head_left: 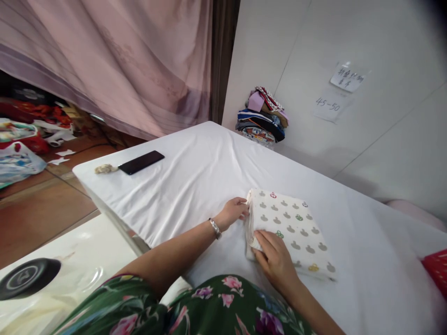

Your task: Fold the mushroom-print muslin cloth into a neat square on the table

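Note:
A white cloth (293, 216), folded into a thick rectangle, lies flat on the sheet-covered table. Grey bunny-like shapes and a few red, green and yellow figures are printed on it. My left hand (233, 212), with a bracelet on the wrist, has its fingers closed on the cloth's left edge near the far corner. Closer to me, my right hand (275, 258) grips the same layered edge, thumb at the side and fingers over the top. Part of the cloth's near edge is hidden behind the right hand.
A black phone (141, 162) lies on the white-covered table (195, 163), beside a small beige bundle (104, 168). Folded clothes (262, 116) are stacked against the wall. Something red (436, 270) stands at the right edge; a black round object (30, 278) is at lower left.

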A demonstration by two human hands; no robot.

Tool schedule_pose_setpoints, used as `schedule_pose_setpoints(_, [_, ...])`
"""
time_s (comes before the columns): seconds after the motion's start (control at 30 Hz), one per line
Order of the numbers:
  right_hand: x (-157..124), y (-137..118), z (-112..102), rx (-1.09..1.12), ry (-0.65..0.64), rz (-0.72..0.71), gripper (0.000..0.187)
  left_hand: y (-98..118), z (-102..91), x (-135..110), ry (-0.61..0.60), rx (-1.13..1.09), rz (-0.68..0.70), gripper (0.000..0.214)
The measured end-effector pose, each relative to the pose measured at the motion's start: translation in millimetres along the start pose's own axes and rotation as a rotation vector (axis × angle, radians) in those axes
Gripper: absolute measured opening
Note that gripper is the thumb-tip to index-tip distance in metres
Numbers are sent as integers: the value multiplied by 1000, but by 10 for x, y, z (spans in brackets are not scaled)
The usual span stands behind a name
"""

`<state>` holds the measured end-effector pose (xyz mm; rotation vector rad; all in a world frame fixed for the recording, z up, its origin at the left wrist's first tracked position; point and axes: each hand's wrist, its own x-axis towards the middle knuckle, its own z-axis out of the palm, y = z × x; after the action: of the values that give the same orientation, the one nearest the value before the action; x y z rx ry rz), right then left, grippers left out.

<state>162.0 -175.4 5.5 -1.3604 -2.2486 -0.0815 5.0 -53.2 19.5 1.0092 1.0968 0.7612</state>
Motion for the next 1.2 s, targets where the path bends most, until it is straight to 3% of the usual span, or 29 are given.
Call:
schedule_pose_setpoints(0.33, [4,-38,35,21,16,-52,31,24,157,366,104,218,72,34])
schedule_pose_setpoints(0.53, [-2,-72,28,12,29,-56,32,40,257,609,185,359,138,27])
schedule_pose_setpoints(0.8, [3,-112,54,90,8,-62,30,15,236,688,252,475,191,32])
schedule_pose_setpoints(1.2, [-27,-95,103,143,16,-32,33,93,196,789,202,445,128,32])
